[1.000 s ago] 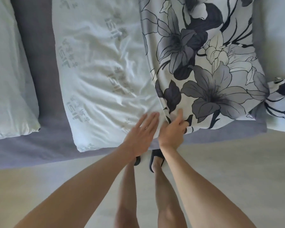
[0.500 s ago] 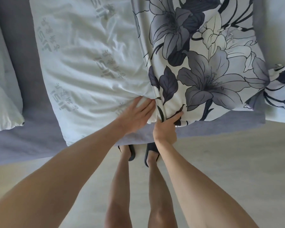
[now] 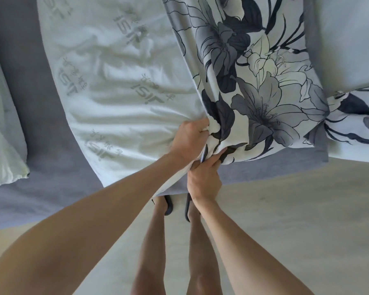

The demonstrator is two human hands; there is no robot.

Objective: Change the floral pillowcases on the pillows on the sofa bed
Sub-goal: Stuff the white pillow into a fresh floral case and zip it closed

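A white pillow (image 3: 115,81) with grey printed lettering lies across the grey sofa bed (image 3: 41,188). Its right half sits inside a floral pillowcase (image 3: 254,81) with grey and dark lilies. My left hand (image 3: 190,141) grips the open edge of the floral pillowcase at the pillow's near side, fingers curled into the cloth. Just below it, my right hand (image 3: 205,177) pinches the lower hem of the same pillowcase near the bed's front edge.
Another white pillow (image 3: 2,124) lies at the far left. A second floral piece (image 3: 354,118) and a pale cushion (image 3: 349,39) sit at the right. The pale floor (image 3: 285,209) lies in front of the bed; my legs and dark slippers (image 3: 168,205) stand close to its edge.
Both hands went from lying flat by the pillowcase opening to gripping its edge. The view has moved closer to the pillow.
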